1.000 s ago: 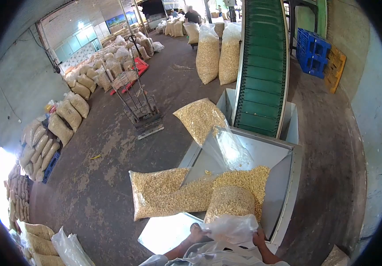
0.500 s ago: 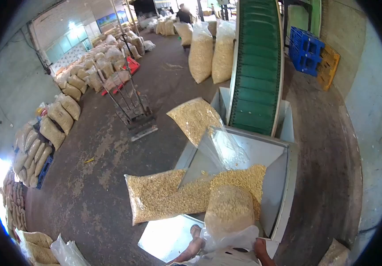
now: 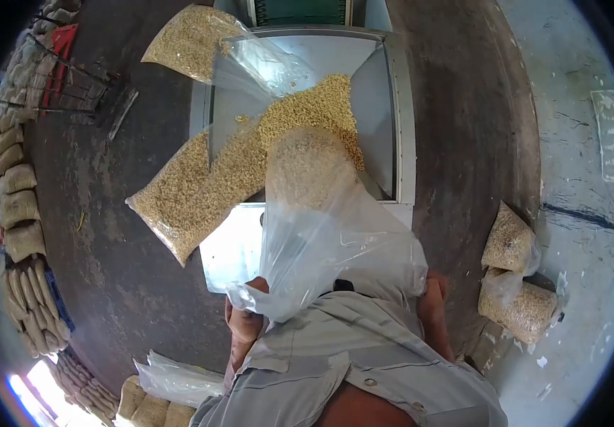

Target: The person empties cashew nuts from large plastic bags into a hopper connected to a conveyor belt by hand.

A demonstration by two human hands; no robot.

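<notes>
My left hand [image 3: 245, 315] and my right hand [image 3: 432, 293] grip the lower corners of a clear plastic bag [image 3: 328, 238], raised in front of my chest. Its far end still bulges with pale grain [image 3: 305, 167] and points down into a metal hopper [image 3: 401, 135]. A heap of loose grain [image 3: 317, 107] lies inside the hopper. Two more grain-filled bags rest on the hopper's left rim, one [image 3: 179, 196] low and one [image 3: 187, 39] higher up. The right hand is mostly hidden behind the bag and my shirt.
Two small grain bags [image 3: 510, 238] [image 3: 527, 309] lie on the floor at right. Stacked sacks [image 3: 18, 206] line the left wall, with more [image 3: 150, 406] near my feet. A hand truck [image 3: 72, 89] lies on the dark floor at upper left. The green conveyor [image 3: 300, 11] rises beyond the hopper.
My view has tipped sharply downward. The bag has been lifted higher by its bottom end, and more of it hangs limp and empty.
</notes>
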